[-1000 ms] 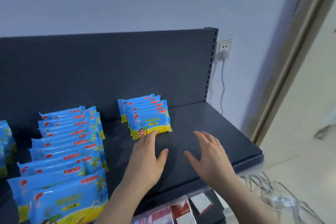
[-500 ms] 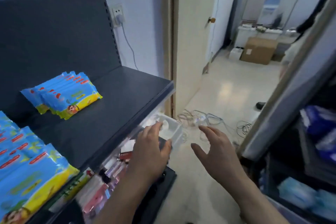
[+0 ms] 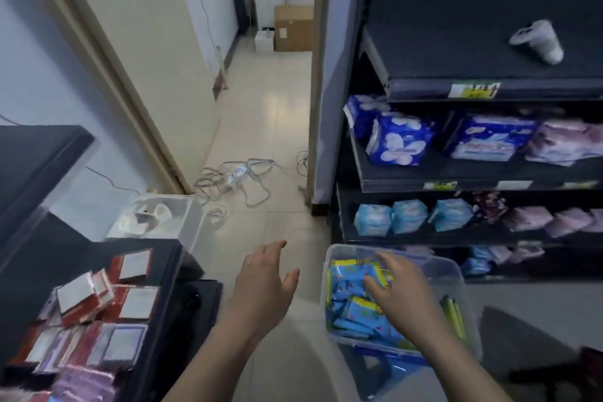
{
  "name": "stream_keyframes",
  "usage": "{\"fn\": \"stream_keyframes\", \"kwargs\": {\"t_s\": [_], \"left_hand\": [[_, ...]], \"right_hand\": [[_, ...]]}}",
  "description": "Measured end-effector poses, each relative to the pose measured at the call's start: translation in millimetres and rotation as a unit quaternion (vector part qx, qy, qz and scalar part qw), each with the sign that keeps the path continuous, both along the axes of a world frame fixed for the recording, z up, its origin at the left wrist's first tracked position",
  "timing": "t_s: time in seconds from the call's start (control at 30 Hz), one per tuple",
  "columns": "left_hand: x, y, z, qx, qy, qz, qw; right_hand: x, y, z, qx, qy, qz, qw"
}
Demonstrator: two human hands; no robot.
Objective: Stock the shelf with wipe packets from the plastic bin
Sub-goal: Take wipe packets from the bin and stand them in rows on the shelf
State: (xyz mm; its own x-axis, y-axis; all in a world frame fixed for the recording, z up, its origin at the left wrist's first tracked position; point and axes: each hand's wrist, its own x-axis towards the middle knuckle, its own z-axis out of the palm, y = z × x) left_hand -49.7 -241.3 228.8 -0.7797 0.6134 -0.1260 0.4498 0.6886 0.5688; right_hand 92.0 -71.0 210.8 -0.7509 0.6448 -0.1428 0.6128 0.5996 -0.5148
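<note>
A clear plastic bin (image 3: 463, 287) sits low at the right, filled with blue and yellow wipe packets (image 3: 349, 277). My right hand (image 3: 398, 290) is inside the bin, its fingers spread and lying on the packets; no packet is plainly gripped. Left of the bin my left hand (image 3: 264, 284) hovers over the floor, fingers relaxed and empty. The dark shelf (image 3: 36, 157) that carries the stocked packets shows only as a corner at the far left.
A second dark shelving unit (image 3: 473, 91) at the right holds blue and pink packs. Red and white boxes (image 3: 94, 310) fill a lower shelf at the left. A small clear box (image 3: 186, 222), loose cables (image 3: 235, 179) on the tiled floor, and an open doorway lie ahead.
My view has swung right and down, from the shelf with stocked packets to the bin. My right hand has gone into the bin onto the packets; my left hand has followed alongside.
</note>
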Motion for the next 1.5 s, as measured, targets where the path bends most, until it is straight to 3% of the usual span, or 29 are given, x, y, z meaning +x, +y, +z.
{"fn": "stream_keyframes", "kwargs": {"t_s": [0.23, 0.43, 0.63, 0.9, 1.13, 1.2, 1.3, 1.5], "left_hand": [[49.9, 93.1, -53.3, -0.073, -0.078, -0.028, 0.994], [69.1, 151.5, -107.5, -0.124, -0.138, -0.004, 0.983], [62.6, 189.0, -184.2, -0.179, -0.206, 0.043, 0.961], [50.9, 210.9, -317.9, -0.288, -0.242, 0.036, 0.926], [46.3, 213.2, -402.7, -0.312, -0.292, 0.044, 0.903], [45.6, 210.1, -413.5, -0.299, -0.313, 0.067, 0.899], [45.1, 209.8, -410.5, -0.202, -0.364, 0.116, 0.902], [31.9, 211.9, -363.9, -0.023, -0.319, 0.176, 0.931]], "right_hand": [[66.4, 86.9, -37.3, -0.047, -0.051, -0.071, 0.995], [96.5, 146.8, -93.5, -0.071, -0.094, -0.059, 0.991], [98.9, 176.1, -158.2, -0.106, -0.095, -0.089, 0.986], [81.8, 192.3, -260.9, -0.151, -0.089, -0.129, 0.976], [64.6, 199.7, -334.6, -0.171, -0.072, -0.129, 0.974], [58.7, 199.4, -349.2, -0.172, -0.071, -0.119, 0.975], [48.1, 199.3, -364.7, -0.18, -0.082, -0.106, 0.974], [14.0, 205.5, -393.2, -0.196, -0.119, -0.089, 0.969]]}}
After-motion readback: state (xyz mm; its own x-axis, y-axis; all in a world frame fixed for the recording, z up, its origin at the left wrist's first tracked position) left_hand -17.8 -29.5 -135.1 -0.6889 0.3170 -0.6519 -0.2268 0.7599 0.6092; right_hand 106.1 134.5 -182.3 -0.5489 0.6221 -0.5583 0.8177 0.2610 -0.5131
